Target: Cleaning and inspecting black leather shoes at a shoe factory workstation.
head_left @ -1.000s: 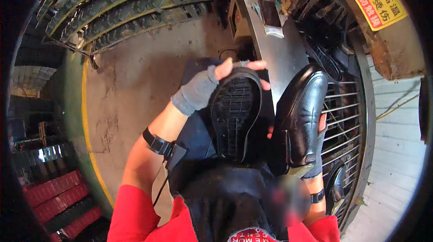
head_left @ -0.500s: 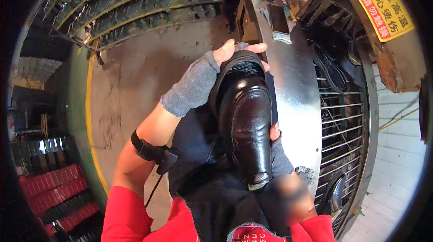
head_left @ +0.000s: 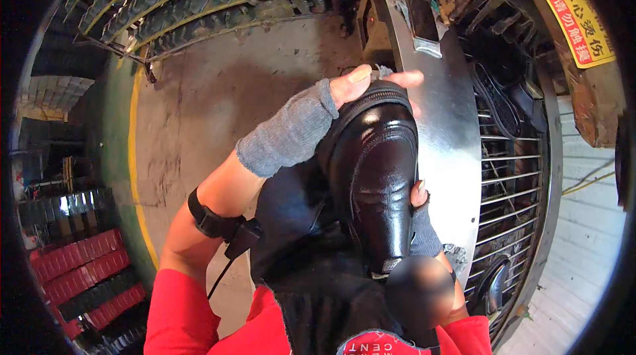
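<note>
A curved metal bench with a wire rack runs along the right. Over its edge, above the person's dark apron, a glossy black shoe is held upper side up between both hands. The left hand, in a grey fingerless glove, grips its far end with closed fingers; the right hand clasps its near side.

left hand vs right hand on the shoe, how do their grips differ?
The left hand pinches the far end of the black shoe from above, thumb and fingertip visible. The right hand cups the shoe's side lower down, mostly hidden behind it. Both wear grey fingerless gloves.
</note>
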Tool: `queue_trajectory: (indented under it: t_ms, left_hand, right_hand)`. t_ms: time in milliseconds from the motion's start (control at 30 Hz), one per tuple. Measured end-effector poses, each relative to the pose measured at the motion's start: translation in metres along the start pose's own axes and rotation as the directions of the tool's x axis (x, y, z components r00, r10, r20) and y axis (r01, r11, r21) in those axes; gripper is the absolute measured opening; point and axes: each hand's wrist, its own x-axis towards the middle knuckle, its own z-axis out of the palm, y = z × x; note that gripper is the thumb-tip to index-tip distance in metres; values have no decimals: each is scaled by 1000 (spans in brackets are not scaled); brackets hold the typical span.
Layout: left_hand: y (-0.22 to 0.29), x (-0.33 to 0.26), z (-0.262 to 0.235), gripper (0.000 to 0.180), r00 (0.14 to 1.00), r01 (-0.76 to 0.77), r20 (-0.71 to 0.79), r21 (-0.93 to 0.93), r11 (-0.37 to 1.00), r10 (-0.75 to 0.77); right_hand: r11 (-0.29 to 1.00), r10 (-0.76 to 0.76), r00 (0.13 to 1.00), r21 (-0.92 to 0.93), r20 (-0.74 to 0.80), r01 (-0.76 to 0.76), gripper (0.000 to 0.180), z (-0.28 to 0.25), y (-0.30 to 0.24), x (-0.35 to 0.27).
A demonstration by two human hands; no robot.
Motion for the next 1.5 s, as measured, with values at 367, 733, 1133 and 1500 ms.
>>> queue_trajectory:
  t_ms: [367,733,1133,1500]
  left_hand:
    - [24,-48,8,117,988,-110,-104,56,992,115]
    - [-26,-114,-5,149,941,-129,-338,-414,901,-20]
    - [-33,-86,41,131,898,-20,-369,-577,817,-239]
    - [44,-7,78,83,982,180,-67,88,980,-174]
  right_hand:
    - [982,-124,992,-143,30,127,83,64,-33,11]
    - [549,-83,982,-830,-170,-97,39,104,-64,-4]
    - [357,-478,823,-788,308,502,53,73,-52,-18]
    - [-78,-421,765,-860,488,505,86,118,-179,-17]
